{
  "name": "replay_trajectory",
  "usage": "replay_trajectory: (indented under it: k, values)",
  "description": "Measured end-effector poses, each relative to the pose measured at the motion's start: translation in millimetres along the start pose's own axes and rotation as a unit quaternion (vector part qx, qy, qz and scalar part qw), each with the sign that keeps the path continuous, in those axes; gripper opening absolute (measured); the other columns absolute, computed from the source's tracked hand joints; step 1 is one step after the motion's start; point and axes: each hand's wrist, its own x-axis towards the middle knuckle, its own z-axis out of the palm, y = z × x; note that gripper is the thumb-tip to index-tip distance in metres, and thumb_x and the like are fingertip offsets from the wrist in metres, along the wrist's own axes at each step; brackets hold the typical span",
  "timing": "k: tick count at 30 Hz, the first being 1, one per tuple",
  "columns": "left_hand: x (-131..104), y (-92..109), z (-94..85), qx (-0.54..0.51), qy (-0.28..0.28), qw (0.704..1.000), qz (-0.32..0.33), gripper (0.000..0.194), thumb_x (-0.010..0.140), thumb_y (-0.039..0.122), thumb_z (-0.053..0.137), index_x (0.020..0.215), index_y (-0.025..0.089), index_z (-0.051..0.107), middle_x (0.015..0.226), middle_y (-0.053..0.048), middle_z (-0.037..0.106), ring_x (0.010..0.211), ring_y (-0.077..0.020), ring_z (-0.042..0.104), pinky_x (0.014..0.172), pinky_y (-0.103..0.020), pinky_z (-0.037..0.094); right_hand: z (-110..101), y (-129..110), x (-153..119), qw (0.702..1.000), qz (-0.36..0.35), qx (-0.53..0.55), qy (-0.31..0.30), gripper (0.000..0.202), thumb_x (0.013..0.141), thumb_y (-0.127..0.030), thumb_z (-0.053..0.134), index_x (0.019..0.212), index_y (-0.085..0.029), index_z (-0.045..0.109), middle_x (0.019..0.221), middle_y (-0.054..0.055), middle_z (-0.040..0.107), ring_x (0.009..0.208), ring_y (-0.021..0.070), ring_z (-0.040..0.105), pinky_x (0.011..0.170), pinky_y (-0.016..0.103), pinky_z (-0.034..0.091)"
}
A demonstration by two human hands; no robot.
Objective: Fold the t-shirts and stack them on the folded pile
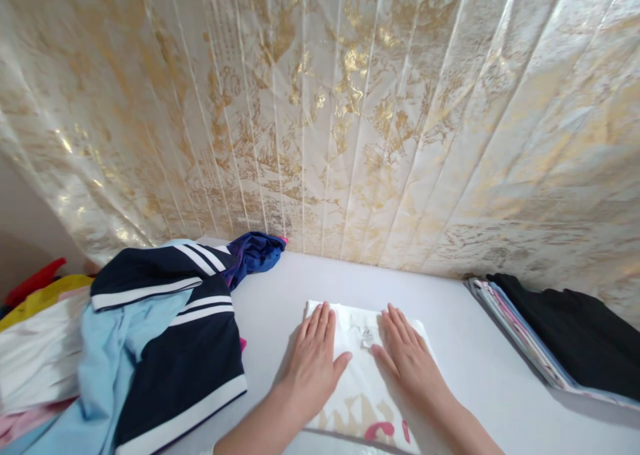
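Note:
A white folded shirt with beige and red print lies flat on the table in front of me, its collar and a small label toward the far side. My left hand rests palm down along its left edge, fingers stretched out. On its right part lies my right hand, also flat with the fingers extended. Both hands press on the cloth without gripping it. The lower end of the shirt is partly hidden by my forearms.
At the left is a loose heap of clothes, with a navy and light-blue garment on top and a dark blue cloth behind. A stack of folded clothes with a black one on top stands right. A gold-patterned curtain hangs behind the white table.

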Motion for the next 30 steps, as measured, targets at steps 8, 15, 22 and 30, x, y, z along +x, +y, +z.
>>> replay_trajectory:
  k: [8, 15, 22, 30]
  values:
    - [0, -1, 0.6, 0.038, 0.022, 0.999, 0.015, 0.059, 0.092, 0.039, 0.050, 0.142, 0.012, 0.038, 0.150, -0.016, 0.031, 0.138, -0.0302, 0.029, 0.109, -0.046, 0.034, -1, -14, -1, 0.999, 0.027, -0.013, -0.040, 0.066, 0.094, -0.056, 0.033, 0.141, -0.010, 0.042, 0.151, 0.015, 0.032, 0.141, 0.0292, 0.026, 0.111, 0.050, 0.029]
    - [-9, -17, -8.3, 0.031, 0.011, 0.999, 0.032, 0.053, 0.098, 0.036, 0.036, 0.146, 0.012, 0.031, 0.152, -0.012, 0.027, 0.140, -0.0255, 0.026, 0.108, -0.042, 0.034, -13, 8, -8, 0.990, 0.081, 0.114, 0.015, 0.058, 0.098, -0.048, 0.024, 0.142, -0.014, 0.041, 0.149, 0.013, 0.036, 0.138, 0.0245, 0.032, 0.108, 0.046, 0.037]
    - [-30, -33, 4.9, 0.044, 0.065, 0.995, 0.063, 0.052, 0.099, 0.038, 0.033, 0.147, 0.017, 0.031, 0.152, -0.008, 0.028, 0.140, -0.0222, 0.027, 0.108, -0.038, 0.033, -20, -2, -24, 0.994, 0.102, 0.040, -0.013, 0.063, 0.094, -0.050, 0.032, 0.143, -0.010, 0.039, 0.152, 0.012, 0.031, 0.141, 0.0274, 0.026, 0.111, 0.046, 0.032]
    - [-31, -27, 7.0, 0.038, 0.009, 0.999, -0.030, 0.055, 0.096, 0.037, 0.037, 0.146, 0.015, 0.034, 0.154, -0.010, 0.026, 0.140, -0.0266, 0.026, 0.106, -0.042, 0.033, -17, -15, -26, 0.993, 0.110, -0.005, -0.035, 0.059, 0.093, -0.045, 0.038, 0.141, -0.010, 0.040, 0.151, 0.013, 0.034, 0.141, 0.0278, 0.026, 0.110, 0.044, 0.030]
